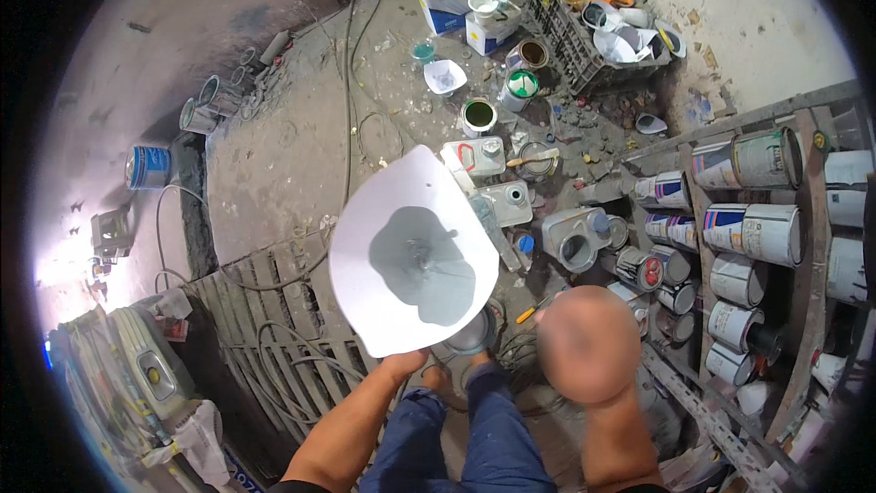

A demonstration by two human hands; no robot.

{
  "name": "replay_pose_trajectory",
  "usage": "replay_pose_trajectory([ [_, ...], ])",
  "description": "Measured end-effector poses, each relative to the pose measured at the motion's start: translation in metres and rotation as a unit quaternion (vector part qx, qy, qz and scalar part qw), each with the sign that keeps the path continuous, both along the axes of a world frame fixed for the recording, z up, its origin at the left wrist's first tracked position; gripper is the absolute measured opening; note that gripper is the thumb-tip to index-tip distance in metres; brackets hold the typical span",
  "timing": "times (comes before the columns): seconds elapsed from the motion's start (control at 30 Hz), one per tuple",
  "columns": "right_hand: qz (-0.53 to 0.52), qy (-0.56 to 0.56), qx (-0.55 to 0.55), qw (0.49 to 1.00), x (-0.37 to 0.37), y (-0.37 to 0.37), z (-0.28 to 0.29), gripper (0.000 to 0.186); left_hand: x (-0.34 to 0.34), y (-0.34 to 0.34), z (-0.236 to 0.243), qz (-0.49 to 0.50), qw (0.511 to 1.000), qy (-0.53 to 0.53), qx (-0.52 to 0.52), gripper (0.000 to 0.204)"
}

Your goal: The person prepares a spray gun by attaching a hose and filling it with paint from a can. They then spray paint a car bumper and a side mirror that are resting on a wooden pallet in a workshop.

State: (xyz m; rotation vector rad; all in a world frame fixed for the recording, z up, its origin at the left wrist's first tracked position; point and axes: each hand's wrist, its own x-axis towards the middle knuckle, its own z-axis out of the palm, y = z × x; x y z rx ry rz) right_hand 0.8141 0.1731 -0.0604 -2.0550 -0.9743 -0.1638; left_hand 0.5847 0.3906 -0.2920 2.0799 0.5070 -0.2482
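A large white cone (365,265), looking like rolled paper, fills the middle of the view with its wide mouth upward. Grey liquid, apparently paint, (424,265) coats or pools in its inside. My left hand (404,364) is closed around the cone's lower edge, its fingers mostly hidden behind it. Partly covered by the cone, a round can (474,336) with greyish contents stands on the floor near my feet. My right hand (589,344) is raised to the right, smeared by a blur that hides its fingers. Beside it shows a thin tool with an orange handle (526,316).
Paint cans (753,233) lie stacked on a rack at right. Open cans (478,116), plastic jugs (506,204) and a brush (532,160) stand or lie ahead. A crate (568,41) holds used cones. Hoses (348,110) cross the floor; wooden slats (274,301) lie at left.
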Motion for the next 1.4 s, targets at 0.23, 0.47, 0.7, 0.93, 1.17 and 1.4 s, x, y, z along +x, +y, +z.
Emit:
replay_pose_trajectory([
  [0.23, 0.076, 0.02, 0.02, 0.997, -0.048, 0.02, 0.045, 0.039, 0.002, -0.009, 0.022, -0.033, 0.999, 0.034, -0.003, 0.043],
  [0.47, 0.054, 0.001, 0.064, 0.996, -0.07, 0.079, 0.056, 0.042, 0.026, -0.009, 0.064, 0.121, 0.968, -0.016, -0.22, 0.034],
  [0.7, 0.05, -0.029, 0.024, 0.998, -0.066, 0.085, 0.069, 0.044, 0.013, -0.003, 0.049, 0.075, 0.987, -0.102, -0.095, 0.027],
  [0.93, -0.032, 0.206, 0.086, 0.974, -0.06, 0.069, 0.092, 0.036, 0.016, 0.002, 0.059, 0.05, 0.994, -0.088, -0.049, 0.021],
  [1.17, -0.116, 0.381, 0.284, 0.872, -0.051, 0.051, 0.071, 0.055, 0.033, 0.004, 0.096, 0.085, 0.983, -0.038, -0.16, 0.02],
  [1.4, -0.159, 0.395, 0.321, 0.846, -0.035, 0.015, 0.06, 0.052, 0.033, -0.001, 0.083, 0.082, 0.979, -0.02, -0.184, 0.018],
])
